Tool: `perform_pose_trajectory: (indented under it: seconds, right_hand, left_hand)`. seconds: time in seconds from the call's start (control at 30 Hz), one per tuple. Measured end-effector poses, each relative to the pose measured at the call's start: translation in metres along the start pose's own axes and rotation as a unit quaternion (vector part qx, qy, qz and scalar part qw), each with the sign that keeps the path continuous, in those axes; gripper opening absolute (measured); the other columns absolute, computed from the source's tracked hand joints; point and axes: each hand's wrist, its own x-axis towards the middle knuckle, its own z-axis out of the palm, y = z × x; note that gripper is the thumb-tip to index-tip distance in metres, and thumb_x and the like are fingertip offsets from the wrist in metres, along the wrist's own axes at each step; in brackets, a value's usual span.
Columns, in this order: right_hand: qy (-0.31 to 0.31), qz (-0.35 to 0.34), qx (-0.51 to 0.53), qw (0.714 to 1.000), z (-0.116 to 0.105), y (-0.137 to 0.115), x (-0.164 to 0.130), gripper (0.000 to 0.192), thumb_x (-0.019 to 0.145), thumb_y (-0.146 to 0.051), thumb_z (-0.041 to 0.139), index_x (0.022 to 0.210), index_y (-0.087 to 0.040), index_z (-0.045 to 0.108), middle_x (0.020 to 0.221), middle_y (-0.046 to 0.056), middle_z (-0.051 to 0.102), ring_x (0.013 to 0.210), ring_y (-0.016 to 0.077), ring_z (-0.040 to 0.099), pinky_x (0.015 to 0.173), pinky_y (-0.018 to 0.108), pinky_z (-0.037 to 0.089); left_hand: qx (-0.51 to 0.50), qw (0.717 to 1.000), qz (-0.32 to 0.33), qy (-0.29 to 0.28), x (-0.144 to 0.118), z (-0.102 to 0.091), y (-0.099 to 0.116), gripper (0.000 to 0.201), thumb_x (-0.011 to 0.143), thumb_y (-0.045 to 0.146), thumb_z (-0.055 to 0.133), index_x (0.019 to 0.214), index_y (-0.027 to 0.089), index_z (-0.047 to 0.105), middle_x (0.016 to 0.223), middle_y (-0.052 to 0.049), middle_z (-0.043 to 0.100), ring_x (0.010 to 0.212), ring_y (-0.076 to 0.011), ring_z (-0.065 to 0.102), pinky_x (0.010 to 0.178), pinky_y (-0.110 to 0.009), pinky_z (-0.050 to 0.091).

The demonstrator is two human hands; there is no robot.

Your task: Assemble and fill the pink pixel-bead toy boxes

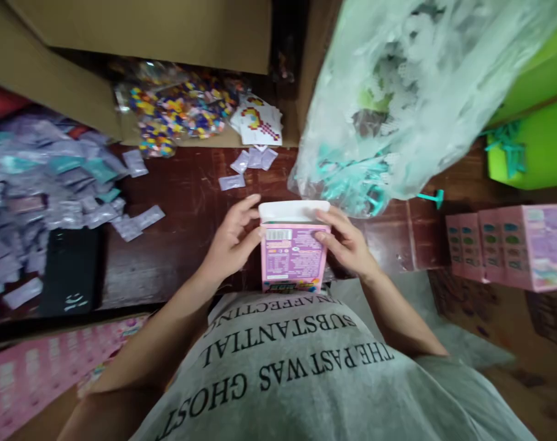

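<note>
A small pink and purple cardboard box (294, 254) stands at the table's front edge, close to my shirt. Its printed side with a barcode faces up, and the white top flap (293, 211) is folded outward. My left hand (235, 239) holds the box's left side, thumb against the upper left corner. On the opposite side, my right hand (347, 242) grips the upper right edge, with one finger by the flap and another on the printed face. The inside of the box is hidden.
Small sachets (71, 177) are heaped at left beside a black phone (71, 269). Behind are bagged colourful beads (182, 110) and printed cards (257, 122) in a carton. A clear bag (416, 116) holds white and turquoise parts. Similar boxes (508, 245) and a green bin (535, 141) stand right.
</note>
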Motion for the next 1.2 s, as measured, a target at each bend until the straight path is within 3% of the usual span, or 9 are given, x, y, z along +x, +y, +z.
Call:
perform_pose_trajectory:
  seconds: [0.1, 0.2, 0.3, 0.57, 0.7, 0.8, 0.9, 1.0, 1.2]
  right_hand:
    - [0.036, -0.013, 0.015, 0.999, 0.003, -0.001, -0.005, 0.07, 0.107, -0.029, 0.075, 0.172, -0.046, 0.051, 0.149, 0.004, 0.078, 0.133, 0.0211, 0.078, 0.114, 0.045, 0.066]
    - [-0.02, 0.005, 0.014, 1.0, -0.001, -0.009, 0.0, 0.03, 0.106, -0.033, 0.075, 0.135, -0.04, 0.083, 0.133, 0.005, 0.085, 0.128, 0.0262, 0.08, 0.113, 0.049, 0.066]
    - [-0.043, 0.036, 0.03, 0.998, 0.001, -0.021, 0.008, 0.009, 0.101, -0.039, 0.082, 0.106, -0.033, 0.086, 0.125, 0.007, 0.086, 0.121, 0.0287, 0.083, 0.105, 0.048, 0.069]
    - [0.007, 0.095, -0.001, 0.995, 0.029, -0.045, 0.026, 0.021, 0.087, -0.044, 0.095, 0.093, -0.027, 0.084, 0.092, 0.004, 0.085, 0.081, 0.0206, 0.081, 0.071, 0.031, 0.066]
    - [-0.042, 0.091, 0.017, 0.995, 0.018, -0.044, 0.018, 0.017, 0.091, -0.045, 0.093, 0.092, -0.029, 0.086, 0.101, 0.005, 0.087, 0.096, 0.0249, 0.085, 0.088, 0.04, 0.071]
    - [-0.054, 0.065, 0.013, 0.996, 0.009, -0.035, 0.0, 0.019, 0.095, -0.042, 0.089, 0.112, -0.033, 0.089, 0.124, 0.006, 0.086, 0.118, 0.0265, 0.083, 0.111, 0.048, 0.067]
    - [-0.032, 0.047, -0.004, 0.998, 0.009, -0.022, -0.02, 0.039, 0.093, -0.039, 0.091, 0.131, -0.036, 0.084, 0.143, 0.006, 0.08, 0.138, 0.0264, 0.075, 0.126, 0.051, 0.058]
    - [0.022, 0.083, 0.018, 0.996, 0.015, -0.013, -0.035, 0.051, 0.091, -0.042, 0.092, 0.139, -0.035, 0.079, 0.148, 0.007, 0.076, 0.138, 0.0273, 0.074, 0.124, 0.053, 0.06]
    - [0.035, 0.066, 0.025, 0.997, 0.012, -0.014, -0.046, 0.02, 0.09, -0.044, 0.091, 0.106, -0.034, 0.083, 0.137, 0.009, 0.079, 0.144, 0.0377, 0.07, 0.132, 0.066, 0.05]
  left_hand:
    - [0.009, 1.0, -0.019, -0.018, -0.003, -0.001, 0.009, 0.049, 0.105, 0.045, 0.078, 0.148, 0.022, 0.068, 0.137, -0.014, 0.081, 0.124, -0.0264, 0.079, 0.107, -0.044, 0.066]
    - [-0.006, 0.999, -0.019, -0.032, -0.015, -0.001, 0.018, 0.03, 0.104, 0.046, 0.079, 0.123, 0.022, 0.079, 0.14, -0.015, 0.079, 0.127, -0.0279, 0.078, 0.108, -0.047, 0.064]
    - [-0.013, 1.0, 0.002, -0.014, -0.029, 0.004, 0.025, 0.021, 0.101, 0.04, 0.082, 0.111, 0.022, 0.077, 0.144, -0.016, 0.077, 0.131, -0.0285, 0.076, 0.108, -0.048, 0.062]
    - [0.031, 0.998, -0.003, 0.052, -0.047, 0.005, 0.035, 0.017, 0.103, 0.036, 0.074, 0.107, 0.02, 0.068, 0.111, -0.009, 0.081, 0.094, -0.0207, 0.074, 0.084, -0.037, 0.057]
    - [-0.023, 0.999, 0.042, 0.01, -0.054, 0.0, 0.028, 0.022, 0.105, 0.041, 0.076, 0.112, 0.021, 0.07, 0.125, -0.012, 0.08, 0.113, -0.023, 0.076, 0.1, -0.041, 0.058]
    - [-0.047, 0.995, 0.092, 0.007, -0.059, 0.002, 0.021, 0.039, 0.102, 0.04, 0.082, 0.133, 0.023, 0.065, 0.133, -0.013, 0.079, 0.126, -0.0255, 0.075, 0.113, -0.046, 0.056]
    - [-0.035, 0.994, 0.099, 0.019, -0.059, 0.006, 0.014, 0.039, 0.103, 0.039, 0.082, 0.136, 0.025, 0.066, 0.137, -0.013, 0.077, 0.13, -0.0279, 0.074, 0.117, -0.051, 0.055]
    - [-0.016, 0.997, 0.08, 0.014, -0.057, 0.01, 0.012, 0.029, 0.104, 0.04, 0.081, 0.127, 0.023, 0.073, 0.136, -0.013, 0.078, 0.127, -0.0286, 0.075, 0.115, -0.052, 0.056]
    - [-0.023, 0.995, 0.098, -0.025, -0.052, 0.022, 0.017, 0.014, 0.104, 0.033, 0.08, 0.105, 0.02, 0.074, 0.131, -0.014, 0.082, 0.125, -0.0273, 0.079, 0.114, -0.05, 0.059]
